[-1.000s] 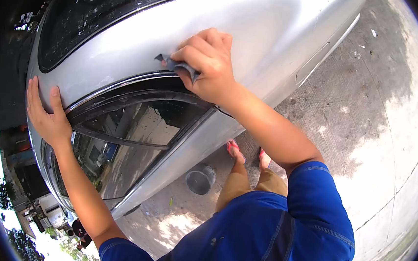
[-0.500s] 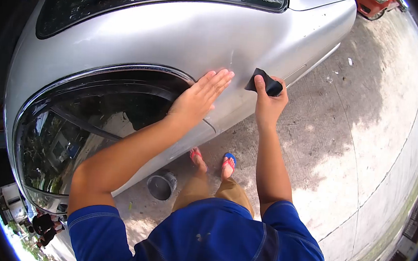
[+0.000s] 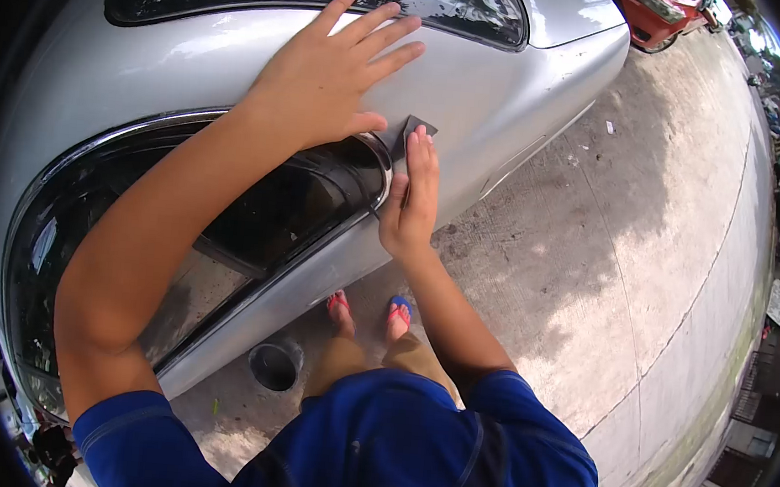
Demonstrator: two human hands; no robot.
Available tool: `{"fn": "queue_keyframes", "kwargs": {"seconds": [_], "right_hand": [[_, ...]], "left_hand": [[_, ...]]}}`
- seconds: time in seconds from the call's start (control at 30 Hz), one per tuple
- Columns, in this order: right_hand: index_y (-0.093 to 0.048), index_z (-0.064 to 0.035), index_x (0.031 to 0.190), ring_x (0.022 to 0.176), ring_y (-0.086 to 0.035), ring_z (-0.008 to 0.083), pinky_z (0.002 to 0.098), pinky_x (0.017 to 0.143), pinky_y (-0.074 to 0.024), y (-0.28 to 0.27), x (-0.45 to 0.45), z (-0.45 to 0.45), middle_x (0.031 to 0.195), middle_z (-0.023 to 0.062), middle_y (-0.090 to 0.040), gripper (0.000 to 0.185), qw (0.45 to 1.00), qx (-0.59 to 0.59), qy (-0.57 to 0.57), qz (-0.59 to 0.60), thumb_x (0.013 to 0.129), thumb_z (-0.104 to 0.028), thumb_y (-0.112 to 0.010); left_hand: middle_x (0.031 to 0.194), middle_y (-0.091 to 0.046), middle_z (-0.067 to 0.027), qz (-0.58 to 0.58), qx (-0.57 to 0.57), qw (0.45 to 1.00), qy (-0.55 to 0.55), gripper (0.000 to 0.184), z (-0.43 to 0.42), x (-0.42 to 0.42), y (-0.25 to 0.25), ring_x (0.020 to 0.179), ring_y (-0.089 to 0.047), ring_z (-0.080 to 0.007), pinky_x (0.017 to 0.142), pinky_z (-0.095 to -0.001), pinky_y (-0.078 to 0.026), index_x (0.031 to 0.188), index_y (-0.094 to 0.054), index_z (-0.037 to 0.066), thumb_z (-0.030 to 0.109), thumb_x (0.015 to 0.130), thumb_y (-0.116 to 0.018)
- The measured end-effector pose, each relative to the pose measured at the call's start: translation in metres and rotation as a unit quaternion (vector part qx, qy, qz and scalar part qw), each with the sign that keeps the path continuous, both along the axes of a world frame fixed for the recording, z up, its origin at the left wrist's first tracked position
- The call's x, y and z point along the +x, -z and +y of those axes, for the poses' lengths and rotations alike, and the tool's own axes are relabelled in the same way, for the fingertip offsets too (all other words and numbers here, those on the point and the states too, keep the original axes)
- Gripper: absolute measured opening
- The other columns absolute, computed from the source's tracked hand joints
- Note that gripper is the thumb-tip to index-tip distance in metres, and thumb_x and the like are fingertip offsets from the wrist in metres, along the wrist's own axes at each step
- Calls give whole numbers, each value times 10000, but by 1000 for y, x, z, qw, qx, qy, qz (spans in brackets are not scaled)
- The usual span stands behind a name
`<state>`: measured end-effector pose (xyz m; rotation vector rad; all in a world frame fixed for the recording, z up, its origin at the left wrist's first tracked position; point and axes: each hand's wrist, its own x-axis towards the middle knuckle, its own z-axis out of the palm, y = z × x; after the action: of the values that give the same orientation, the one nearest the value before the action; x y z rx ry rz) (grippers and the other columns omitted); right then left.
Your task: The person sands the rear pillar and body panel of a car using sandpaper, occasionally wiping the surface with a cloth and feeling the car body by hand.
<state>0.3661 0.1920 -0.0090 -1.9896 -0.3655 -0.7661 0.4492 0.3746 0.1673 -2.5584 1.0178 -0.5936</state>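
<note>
A silver car point(image 3: 484, 100) fills the upper left, its rear side panel in front of me. My right hand point(image 3: 414, 204) presses a dark, folded sheet of sandpaper point(image 3: 421, 124) against the panel, just behind the side window's chrome trim point(image 3: 385, 165). Its fingers lie long and close together over the sheet, hiding most of it. My left hand point(image 3: 330, 79) is spread with nothing in it, over the pillar between the side window point(image 3: 273, 211) and the rear window point(image 3: 464, 2). Whether that palm touches the metal I cannot tell.
A dark bucket point(image 3: 274, 366) stands on the concrete ground point(image 3: 582, 249), left of my feet in flip-flops point(image 3: 398, 312). A red vehicle point(image 3: 651, 12) is at the top right. Small white scraps point(image 3: 610, 127) lie on the ground.
My right hand has moved left with the sandpaper, from the panel's lower part to beside the side window. The left hand has moved up and left, fingers now spread.
</note>
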Motion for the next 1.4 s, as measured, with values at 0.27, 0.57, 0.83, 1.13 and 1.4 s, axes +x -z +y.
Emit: {"fn": "queue_keyframes", "kwargs": {"seconds": [0.27,0.57,0.83,1.13,1.4], "right_hand": [[-164,-59,1732,1667,-79,419,621,1301,-15,-50,100,-15,1805,176,-153,632,982,25,88,166,1172,-323,-287],[-109,17,1718,1658,-106,446,592,1312,-48,-49,118,-48,1795,237,-111,728,973,-95,114,175,1151,-370,-351],[-74,42,1711,1657,-17,476,581,1317,-42,-48,145,-45,1784,294,-14,749,994,13,45,102,1153,-371,-356],[-23,-3,1722,1658,1,471,623,1290,48,-43,138,-51,1799,254,-5,766,973,6,78,216,1151,-427,-307],[-45,17,1715,1662,17,456,686,1270,36,-42,151,-58,1803,234,-21,815,979,-3,82,185,1144,-498,-314]], "left_hand": [[1544,-570,-167,-188,45,981,15,682,83,56,-162,1506,-445,-353,1287,-519,-304,1372,-666,45,540,910,-751],[1574,-556,-120,-82,-21,996,24,481,74,86,-141,1544,-425,-309,1332,-496,-280,1319,-703,53,327,934,-792],[1571,-564,-110,-76,-9,997,-13,489,64,85,-130,1557,-414,-301,1331,-510,-285,1314,-721,59,346,925,-790],[1581,-564,-81,-118,63,990,-32,510,98,91,-121,1546,-435,-303,1304,-505,-324,1357,-704,102,446,982,-726],[1580,-570,-81,-129,95,987,-7,508,91,91,-116,1526,-464,-313,1272,-500,-370,1380,-691,110,436,992,-726]]}}
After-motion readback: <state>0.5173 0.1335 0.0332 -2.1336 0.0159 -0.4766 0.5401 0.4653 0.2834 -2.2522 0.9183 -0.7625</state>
